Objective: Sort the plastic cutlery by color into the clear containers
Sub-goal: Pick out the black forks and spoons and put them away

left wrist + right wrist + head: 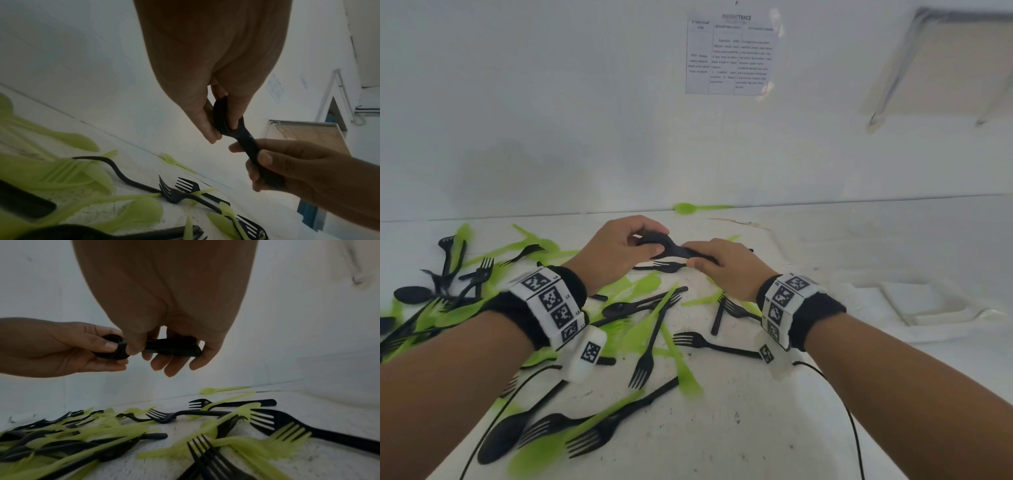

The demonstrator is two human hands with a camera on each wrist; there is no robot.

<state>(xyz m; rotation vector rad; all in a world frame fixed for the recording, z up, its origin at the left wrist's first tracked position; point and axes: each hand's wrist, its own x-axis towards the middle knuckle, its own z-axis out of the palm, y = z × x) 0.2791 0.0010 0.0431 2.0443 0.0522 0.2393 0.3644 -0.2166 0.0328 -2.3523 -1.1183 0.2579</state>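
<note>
- Head view: a speckled white table [739,428] meets a white wall [551,120] bearing a printed sheet [731,56].
- Black spoons [671,248], stacked, hang above the far middle; the left hand [616,253] pinches the bowls, the right hand [726,265] the handles.

Bare forearms, black wristbands [822,313], white bands of square black-and-white code markers [551,301], thin black cables [849,421]

A small stack of black spoons [671,247] is held in the air between both hands, bowls in the left hand, handles in the right. Below the hands, black forks [650,346] and green cutlery [678,363] lie mixed on the white table.
</note>
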